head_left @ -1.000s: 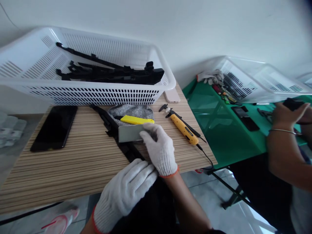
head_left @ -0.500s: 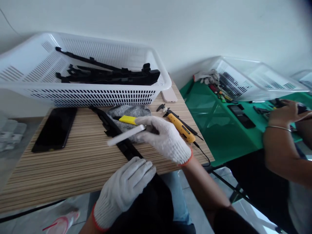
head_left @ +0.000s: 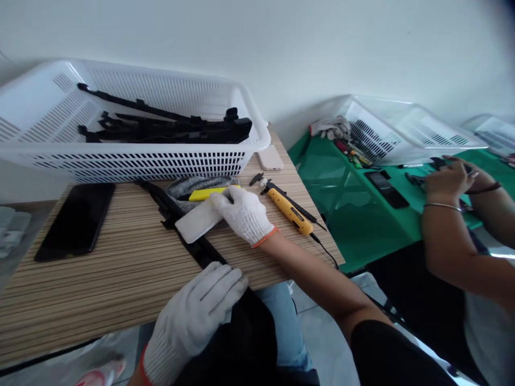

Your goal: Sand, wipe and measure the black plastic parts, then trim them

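A long black plastic strip lies slantwise on the table, its near end under my left hand at the table's front edge. My gloved left fingers are together and curved over the strip; the thumb is hidden. My gloved right hand is closed on one end of a flat white rectangular block, its broad face up, held over the strip. Just behind the block, a yellow utility knife rests on a grey cloth.
A white basket with several black strips stands at the back. A dark tablet lies left; a yellow corded tool, calipers and a pale phone lie right. A co-worker's hands are over the green table.
My right hand has moved down and left, and the white block has turned from edge-on to broad face up. My left hand stays on the strip. The view has shifted slightly.
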